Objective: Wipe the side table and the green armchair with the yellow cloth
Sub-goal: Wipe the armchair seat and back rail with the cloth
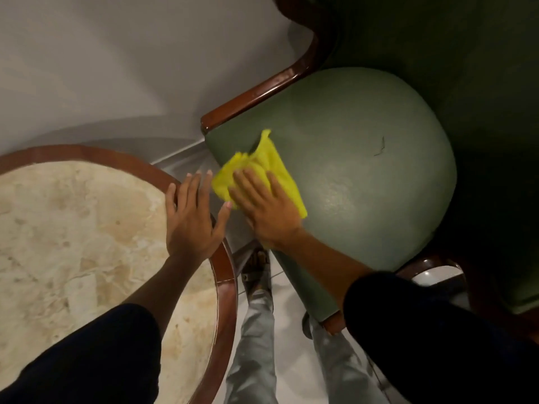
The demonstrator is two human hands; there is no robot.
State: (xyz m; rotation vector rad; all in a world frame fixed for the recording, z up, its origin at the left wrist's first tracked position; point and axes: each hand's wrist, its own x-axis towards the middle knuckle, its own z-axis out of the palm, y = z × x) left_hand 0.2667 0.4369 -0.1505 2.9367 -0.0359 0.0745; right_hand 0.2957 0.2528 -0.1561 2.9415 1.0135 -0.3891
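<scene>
dark sleeves closest. right hand (pixel 264 209) flat, fingers spread, pressing yellow cloth (pixel 264 167) onto green armchair (pixel 364 176) seat, near its left front edge. left hand (pixel 191 217) open, fingers spread, over side table (pixel 224 275) wooden rim, thumb nearly touching cloth.

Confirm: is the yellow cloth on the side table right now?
No, the right hand presses the yellow cloth flat on the green armchair seat, clear of the side table.
</scene>
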